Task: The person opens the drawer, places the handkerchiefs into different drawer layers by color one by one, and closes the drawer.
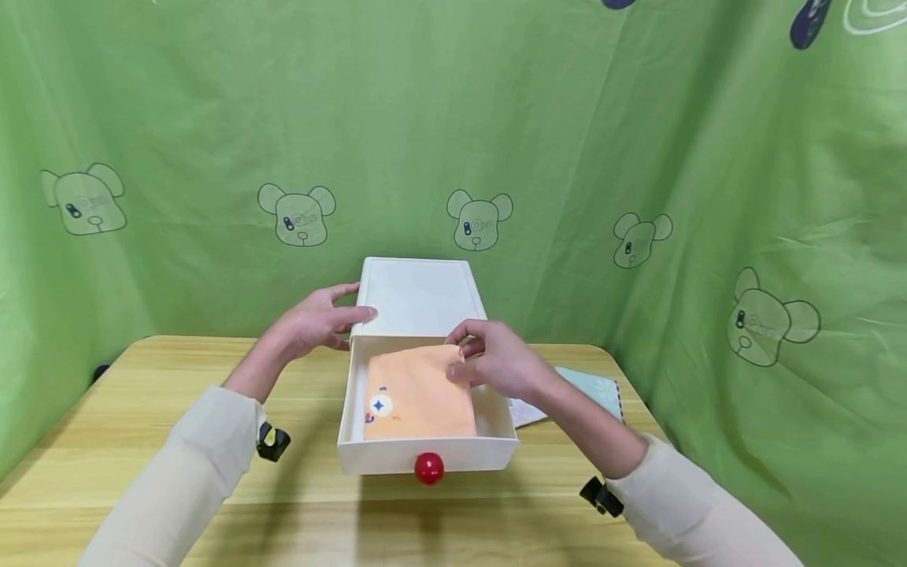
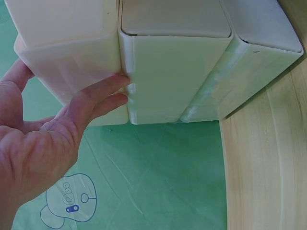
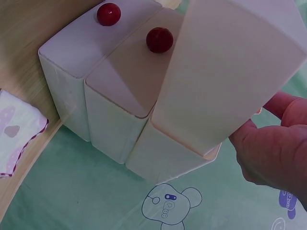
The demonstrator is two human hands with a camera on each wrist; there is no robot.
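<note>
Right hand [image 1: 499,358]: pinching the upper right corner of the orange cloth [image 1: 421,394] between thumb and fingers, beside the right wall of the top drawer [image 1: 386,458].
Left hand [image 1: 322,319]: released, its fingers extended against the left side of the drawer unit [image 1: 418,295], thumb lying on the top panel near the front.
Orange cloth: one, inside the top drawer, toward its left wall; a round white patch with a blue star is printed near its lower left corner.
Top drawer: one, white, pulled out toward the near edge of the desk [image 1: 212,472].
Drawer unit: one, white, three drawers in a stack, the lower two closed; it stands near the middle of the desk's far edge.
Red ball knobs [image 1: 428,468]: three, one per drawer.
Patterned cloth [image 1: 591,387]: mint and lilac parts near the desk's far right corner, partly behind the right forearm; one piece or two, cannot tell.
Sleeves [image 1: 194,445]: two, cream.
Black wrist devices [image 1: 272,442]: two, one at each cuff.
Desk: one, pale wood grain, rounded far corners.
Green curtain [image 1: 397,102]: around the far, left and right sides, printed with outlined bear heads, five in the head view.
</note>
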